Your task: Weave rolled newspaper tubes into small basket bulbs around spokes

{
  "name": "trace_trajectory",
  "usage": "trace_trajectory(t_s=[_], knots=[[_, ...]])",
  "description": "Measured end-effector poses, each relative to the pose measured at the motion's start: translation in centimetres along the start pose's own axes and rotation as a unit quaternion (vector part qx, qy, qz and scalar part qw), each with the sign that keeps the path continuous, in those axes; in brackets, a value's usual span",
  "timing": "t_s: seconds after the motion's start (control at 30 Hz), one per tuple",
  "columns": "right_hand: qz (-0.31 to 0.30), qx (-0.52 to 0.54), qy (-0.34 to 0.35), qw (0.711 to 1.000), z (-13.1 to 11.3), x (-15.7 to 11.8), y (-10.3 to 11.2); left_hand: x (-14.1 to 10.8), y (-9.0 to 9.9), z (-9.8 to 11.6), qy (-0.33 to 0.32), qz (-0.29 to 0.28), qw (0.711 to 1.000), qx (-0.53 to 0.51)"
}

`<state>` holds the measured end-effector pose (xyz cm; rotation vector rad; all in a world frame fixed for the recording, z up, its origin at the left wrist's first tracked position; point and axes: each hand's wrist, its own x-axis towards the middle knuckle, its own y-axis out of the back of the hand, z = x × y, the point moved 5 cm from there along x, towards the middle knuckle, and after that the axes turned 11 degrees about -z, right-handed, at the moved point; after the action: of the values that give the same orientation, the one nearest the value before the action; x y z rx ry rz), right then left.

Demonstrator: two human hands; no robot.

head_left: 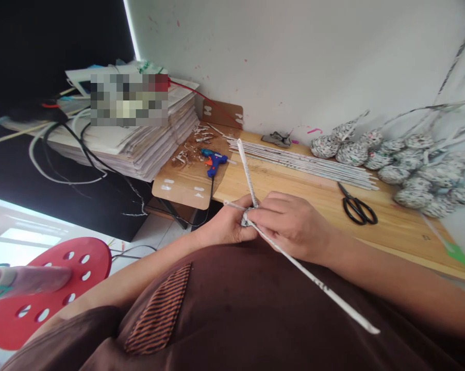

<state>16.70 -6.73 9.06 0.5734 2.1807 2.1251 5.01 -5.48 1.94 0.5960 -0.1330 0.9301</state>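
Close to my body, my left hand (228, 224) is closed around a small woven piece of rolled paper (246, 217). My right hand (296, 224) pinches the same piece from the other side, its fingertips at the weave. One long rolled-paper stick (313, 281) runs from the weave down to the right across my dark shirt. Another paper stick (246, 167) points up toward the wall, and a short end sticks out to the left over my left hand. My fingers cover much of the weave.
On the wooden table (294, 178) lie paper sticks (305, 162), black-handled scissors (358, 206) and several woven paper balls (352, 152). A blue glue gun (216, 161) rests on brown board (182, 190). Left are a tall paper stack (151, 149), cables and a red stool (85, 288) with a bottle (43, 279).
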Motion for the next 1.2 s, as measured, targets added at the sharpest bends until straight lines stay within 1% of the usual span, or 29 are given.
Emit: trace_trajectory(t_s=[0.1, 0.17, 0.23, 0.3, 0.37, 0.5, 0.57, 0.63, 0.7, 0.77, 0.83, 0.93, 0.97, 1.03, 1.1, 1.13, 1.2], knots=[[0.027, 0.100, -0.016, 0.994, 0.9, 0.3, 0.0, 0.1, -0.1, -0.2, -0.006, 0.001, 1.000, 0.000], [0.042, 0.132, -0.032, 0.990, 1.5, 0.2, -0.1, 0.0, -0.1, -0.6, 0.009, 0.007, 1.000, -0.018], [0.052, 0.128, -0.052, 0.989, 1.8, -0.2, -0.1, -0.2, 0.0, -0.9, 0.033, 0.015, 0.998, -0.056], [0.056, 0.099, -0.063, 0.991, 1.9, -1.0, -0.1, -0.4, 0.0, -1.3, 0.057, 0.017, 0.993, -0.102], [0.035, 0.071, -0.061, 0.995, 1.7, -1.7, -0.2, -0.5, -0.1, -1.6, 0.072, 0.021, 0.987, -0.140], [-0.043, 0.043, -0.031, 0.998, 1.3, -2.5, 0.0, -0.5, -0.2, -1.8, 0.083, 0.025, 0.982, -0.166], [-0.059, 0.052, -0.027, 0.997, 1.4, -2.2, 0.5, -0.4, -0.3, -1.9, 0.086, 0.015, 0.983, -0.160], [-0.056, 0.078, -0.033, 0.995, 1.7, -1.6, 1.1, -0.3, -0.4, -1.8, 0.081, 0.003, 0.986, -0.147], [-0.052, 0.106, -0.043, 0.992, 2.0, -0.7, 1.6, -0.3, -0.5, -1.6, 0.074, -0.009, 0.991, -0.115], [-0.065, 0.123, -0.056, 0.989, 2.1, 0.2, 1.7, -0.3, -0.5, -1.4, 0.069, -0.014, 0.995, -0.070], [-0.081, 0.135, -0.078, 0.984, 2.1, 1.0, 1.6, -0.3, -0.5, -1.2, 0.066, -0.011, 0.997, -0.040], [-0.079, 0.159, -0.130, 0.976, 2.5, 1.4, 1.4, -0.3, -0.5, -1.1, 0.051, -0.004, 0.998, -0.048], [-0.075, 0.171, -0.138, 0.973, 2.6, 1.4, 1.3, -0.3, -0.5, -1.1, 0.045, -0.003, 0.998, -0.052], [-0.075, 0.191, -0.124, 0.971, 2.8, 1.3, 1.3, -0.4, -0.5, -1.1, 0.042, -0.002, 0.998, -0.046], [-0.083, 0.195, -0.086, 0.973, 2.7, 1.1, 1.4, -0.5, -0.5, -1.2, 0.053, -0.002, 0.998, -0.034], [-0.088, 0.189, -0.072, 0.975, 2.6, 1.0, 1.5, -0.5, -0.5, -1.2, 0.058, -0.002, 0.998, -0.029], [-0.100, 0.161, -0.073, 0.979, 2.5, 0.9, 1.7, -0.5, -0.6, -1.2, 0.063, 0.000, 0.998, -0.021]])
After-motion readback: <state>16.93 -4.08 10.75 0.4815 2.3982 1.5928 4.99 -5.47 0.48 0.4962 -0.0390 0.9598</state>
